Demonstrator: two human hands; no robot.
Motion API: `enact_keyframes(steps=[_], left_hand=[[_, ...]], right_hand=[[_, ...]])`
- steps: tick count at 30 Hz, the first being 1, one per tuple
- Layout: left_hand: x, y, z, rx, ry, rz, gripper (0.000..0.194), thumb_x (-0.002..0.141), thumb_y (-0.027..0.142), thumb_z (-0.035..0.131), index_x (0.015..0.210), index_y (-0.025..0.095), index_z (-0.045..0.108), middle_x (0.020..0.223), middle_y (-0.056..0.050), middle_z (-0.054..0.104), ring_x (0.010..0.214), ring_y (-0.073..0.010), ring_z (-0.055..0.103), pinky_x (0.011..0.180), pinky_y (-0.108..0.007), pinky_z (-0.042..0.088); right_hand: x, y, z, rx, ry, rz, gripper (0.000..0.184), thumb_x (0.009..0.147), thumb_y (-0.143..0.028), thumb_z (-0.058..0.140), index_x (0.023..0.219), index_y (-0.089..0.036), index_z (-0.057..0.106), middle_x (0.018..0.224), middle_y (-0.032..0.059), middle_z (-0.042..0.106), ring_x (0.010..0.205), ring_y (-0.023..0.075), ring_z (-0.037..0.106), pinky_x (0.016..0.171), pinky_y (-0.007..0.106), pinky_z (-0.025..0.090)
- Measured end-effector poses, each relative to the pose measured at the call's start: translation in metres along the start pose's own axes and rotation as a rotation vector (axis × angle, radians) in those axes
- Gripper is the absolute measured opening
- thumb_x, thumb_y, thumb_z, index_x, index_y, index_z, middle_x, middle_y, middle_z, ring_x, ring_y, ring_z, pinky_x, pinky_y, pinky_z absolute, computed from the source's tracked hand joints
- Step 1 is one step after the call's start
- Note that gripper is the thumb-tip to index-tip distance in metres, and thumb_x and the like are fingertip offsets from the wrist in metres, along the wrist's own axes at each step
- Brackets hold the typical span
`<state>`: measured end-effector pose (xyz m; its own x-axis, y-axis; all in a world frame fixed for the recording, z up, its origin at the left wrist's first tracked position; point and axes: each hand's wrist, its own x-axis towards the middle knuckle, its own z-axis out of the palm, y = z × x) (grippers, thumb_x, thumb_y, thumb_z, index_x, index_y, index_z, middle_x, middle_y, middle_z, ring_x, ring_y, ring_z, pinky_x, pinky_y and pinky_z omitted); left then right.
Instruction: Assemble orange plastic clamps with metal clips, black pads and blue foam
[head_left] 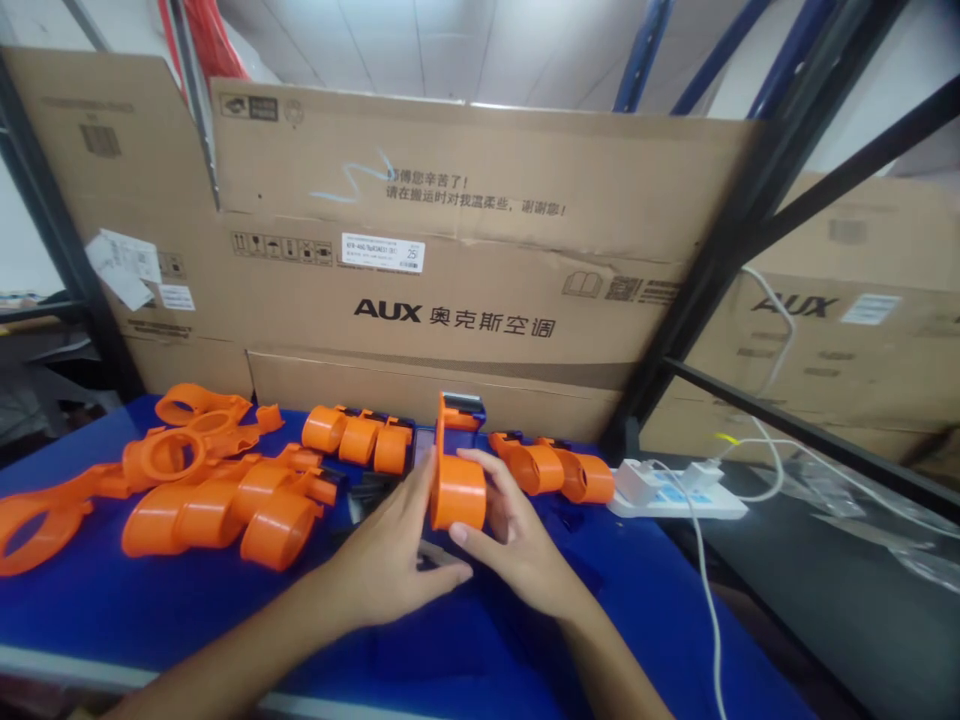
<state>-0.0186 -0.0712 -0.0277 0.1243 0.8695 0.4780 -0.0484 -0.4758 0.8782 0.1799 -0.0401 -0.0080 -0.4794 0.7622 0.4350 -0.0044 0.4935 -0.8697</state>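
Observation:
An orange plastic part (457, 480) with a round cylinder end and an upright arm stands on the blue table cover (150, 610), in the middle. My left hand (394, 555) rests against its left side, fingers together and stretched toward it. My right hand (514, 540) wraps the cylinder from the right, thumb under it and fingers over the top. A dark blue block (465, 408) sits at the top of the upright arm.
Several orange ring and cylinder parts (225, 500) lie piled at the left, more (358, 438) behind and others (559, 468) to the right. A white power strip (675, 495) with plugs and cables lies at right. Large cardboard boxes (465, 280) and a metal rack (720, 250) stand behind.

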Motion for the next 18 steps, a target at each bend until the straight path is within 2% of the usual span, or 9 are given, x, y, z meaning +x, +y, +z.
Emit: enact_keyframes(steps=[2,3,6,9,12,15,18], left_hand=[[-0.009,0.016,-0.022,0.312,-0.116,0.069,0.085,0.065,0.022,0.091,0.144,0.031,0.060,0.158,-0.010,0.049,0.149,-0.0426,0.035,0.125,-0.058,0.014],[-0.014,0.025,-0.036,0.410,-0.141,0.107,0.079,0.067,0.022,0.090,0.141,0.033,0.063,0.154,-0.009,0.054,0.146,-0.0426,0.039,0.125,-0.058,0.014],[-0.027,0.046,-0.096,0.559,-0.090,0.118,0.069,0.066,0.021,0.090,0.131,0.035,0.071,0.143,-0.008,0.064,0.140,-0.0421,0.047,0.125,-0.056,0.013],[-0.039,0.054,-0.165,0.763,-0.011,0.038,0.072,0.060,0.030,0.093,0.129,0.036,0.072,0.140,-0.008,0.066,0.139,-0.0437,0.047,0.124,-0.057,0.012],[-0.050,0.046,-0.218,1.060,-0.160,-0.012,0.086,0.057,0.046,0.093,0.138,0.039,0.065,0.148,-0.008,0.060,0.139,-0.0467,0.046,0.121,-0.060,0.016],[-0.058,0.029,-0.239,1.194,-0.277,-0.034,0.099,0.059,0.057,0.089,0.149,0.041,0.052,0.155,-0.009,0.053,0.139,-0.0458,0.047,0.119,-0.057,0.022],[-0.060,0.015,-0.244,1.251,-0.272,0.000,0.093,0.064,0.061,0.085,0.148,0.037,0.054,0.152,-0.011,0.056,0.137,-0.0427,0.052,0.119,-0.051,0.025]], right_hand=[[0.002,0.000,0.001,0.067,0.033,0.010,0.067,0.091,-0.040,0.071,0.148,-0.031,0.038,0.144,0.0114,0.057,0.128,0.0291,0.061,0.108,0.047,0.051],[0.002,0.000,0.001,0.081,0.061,0.013,0.067,0.091,-0.041,0.072,0.148,-0.031,0.038,0.144,0.0112,0.057,0.127,0.0290,0.062,0.107,0.047,0.051],[0.006,0.001,0.000,0.082,0.123,0.023,0.066,0.089,-0.041,0.073,0.146,-0.032,0.041,0.145,0.0107,0.058,0.126,0.0289,0.062,0.107,0.047,0.052],[0.009,0.004,-0.001,0.108,0.138,0.032,0.065,0.089,-0.040,0.074,0.145,-0.032,0.043,0.145,0.0102,0.058,0.124,0.0285,0.063,0.105,0.045,0.053],[0.012,0.004,0.001,0.150,0.119,0.047,0.065,0.088,-0.040,0.075,0.145,-0.033,0.043,0.143,0.0097,0.059,0.120,0.0286,0.065,0.101,0.045,0.056],[0.012,0.002,0.007,0.170,0.053,0.070,0.064,0.088,-0.041,0.075,0.145,-0.032,0.045,0.141,0.0100,0.061,0.120,0.0286,0.066,0.102,0.045,0.055],[0.011,-0.003,0.013,0.198,-0.030,0.087,0.064,0.089,-0.040,0.075,0.145,-0.033,0.045,0.141,0.0099,0.061,0.122,0.0284,0.065,0.104,0.045,0.053]])
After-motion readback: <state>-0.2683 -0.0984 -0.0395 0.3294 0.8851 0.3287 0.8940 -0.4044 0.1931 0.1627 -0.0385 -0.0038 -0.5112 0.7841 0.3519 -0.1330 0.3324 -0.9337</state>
